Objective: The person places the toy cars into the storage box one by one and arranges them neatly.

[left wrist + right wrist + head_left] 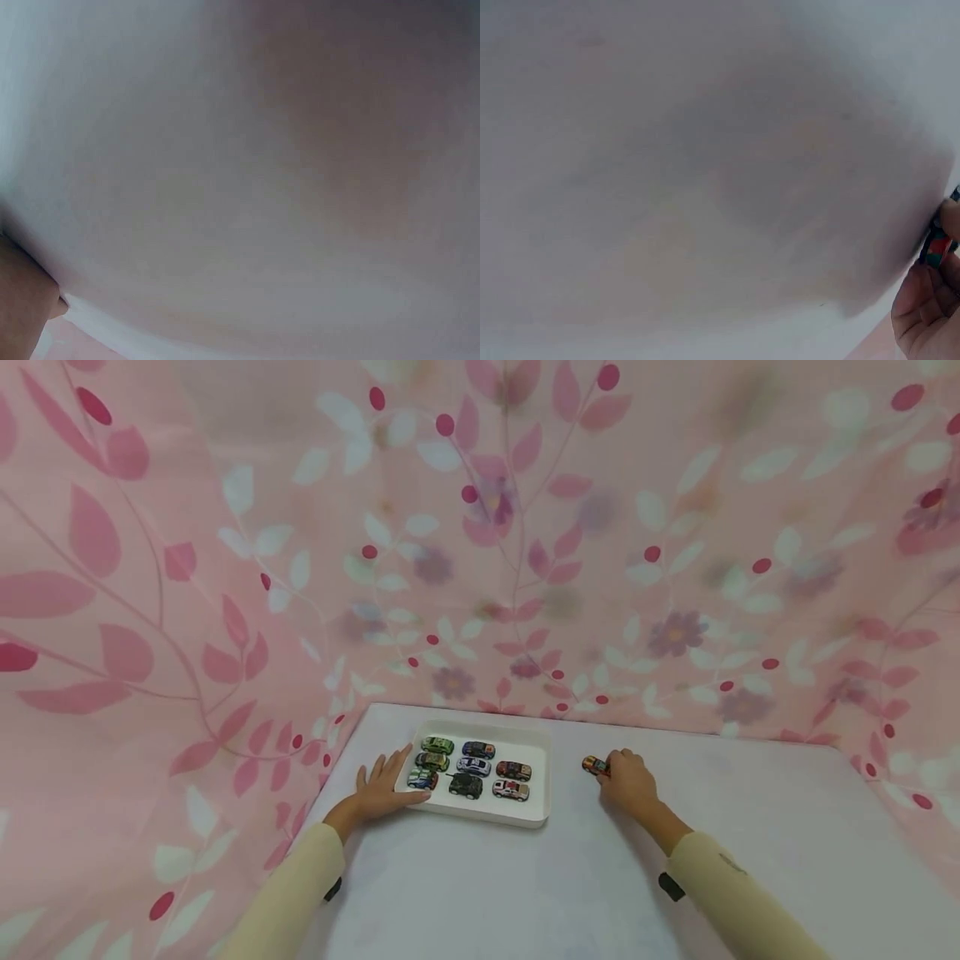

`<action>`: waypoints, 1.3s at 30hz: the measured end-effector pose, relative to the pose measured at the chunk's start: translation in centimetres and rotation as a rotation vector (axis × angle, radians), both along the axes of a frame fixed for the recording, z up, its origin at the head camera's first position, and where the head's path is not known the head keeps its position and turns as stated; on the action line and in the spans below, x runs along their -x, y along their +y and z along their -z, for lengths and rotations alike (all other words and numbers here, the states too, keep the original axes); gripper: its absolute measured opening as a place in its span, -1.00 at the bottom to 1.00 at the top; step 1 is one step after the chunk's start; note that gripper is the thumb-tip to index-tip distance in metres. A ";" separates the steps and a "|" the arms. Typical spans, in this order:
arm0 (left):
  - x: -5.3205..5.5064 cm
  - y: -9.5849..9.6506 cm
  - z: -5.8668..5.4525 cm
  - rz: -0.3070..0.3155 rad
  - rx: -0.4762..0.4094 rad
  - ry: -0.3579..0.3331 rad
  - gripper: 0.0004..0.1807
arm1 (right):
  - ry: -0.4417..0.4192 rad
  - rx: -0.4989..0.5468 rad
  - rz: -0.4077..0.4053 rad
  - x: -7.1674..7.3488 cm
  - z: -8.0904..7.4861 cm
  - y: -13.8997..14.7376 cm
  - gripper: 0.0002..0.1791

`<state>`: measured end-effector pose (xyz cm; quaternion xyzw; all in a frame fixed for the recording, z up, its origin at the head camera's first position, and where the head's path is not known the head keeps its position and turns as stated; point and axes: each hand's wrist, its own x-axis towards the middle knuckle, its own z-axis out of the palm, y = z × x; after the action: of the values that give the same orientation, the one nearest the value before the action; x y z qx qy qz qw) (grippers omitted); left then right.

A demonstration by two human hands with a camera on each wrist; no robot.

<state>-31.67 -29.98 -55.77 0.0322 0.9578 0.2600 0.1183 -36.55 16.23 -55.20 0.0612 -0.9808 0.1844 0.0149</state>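
Observation:
A white tray (536, 810) with low walls holds several small toy cars, among them a light green car (437, 745), a white and blue car (473, 767) and a dark camouflage vehicle with a barrel (466, 786). The left hand (384, 793) lies against the tray's left side, fingers spread, the thumb along the front rim. To the right of the tray, the right hand (628, 783) pinches an orange and yellow toy car (596, 765) low over the table. In the right wrist view, fingers and thumb grip the toy car (936, 247), mostly hidden behind them.
The table has a pale white cover (495, 893) and its far edge meets a pink leaf-patterned curtain (517, 568). More curtain hangs along the left. A dark band shows under each sleeve.

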 end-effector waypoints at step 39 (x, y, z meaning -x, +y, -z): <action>-0.9 1.2 1.7 0.022 0.005 0.015 0.25 | -0.108 0.021 -0.188 2.5 -1.5 -11.3 -0.61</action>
<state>-30.81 -28.77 -57.47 0.0444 0.9589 0.2559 0.1140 -39.05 4.91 -53.69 0.1429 -0.9681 0.1983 -0.0547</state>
